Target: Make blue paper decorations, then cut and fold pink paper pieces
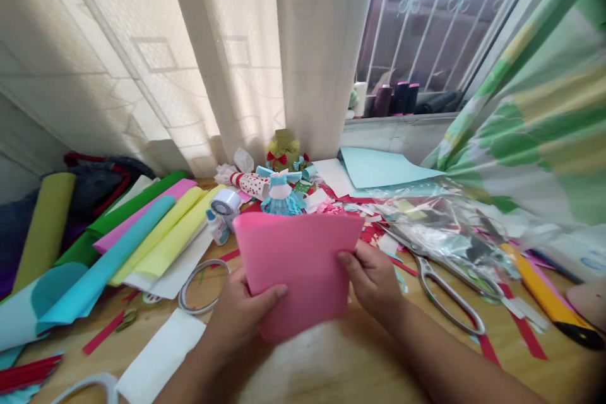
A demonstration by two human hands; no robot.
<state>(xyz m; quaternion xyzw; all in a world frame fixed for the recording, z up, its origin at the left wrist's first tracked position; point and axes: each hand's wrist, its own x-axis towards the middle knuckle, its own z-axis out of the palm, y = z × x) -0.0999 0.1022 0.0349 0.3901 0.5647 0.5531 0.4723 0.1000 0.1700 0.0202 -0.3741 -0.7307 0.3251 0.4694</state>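
My left hand [246, 315] and my right hand [372, 281] both grip the lower edges of a pink craft foam sheet [298, 271], which bows into a curve between them. Just past the sheet stands a small blue paper dress figure [281, 199]. Beyond my left hand lie a roll of tape [226, 207], a small glue bottle [216, 227] and a ring of silver wire or tape [202, 287]. To the right of my right hand rest steel scissors [442, 284] with open blades, and farther right lies a yellow utility knife [552, 293].
Rolled coloured sheets [123, 233] cover the table's left side, and a white sheet [161, 353] lies near the front. Red paper scraps, a clear plastic bag [440, 227] and a pale blue sheet [379, 167] lie ahead. Curtains and a barred window stand behind.
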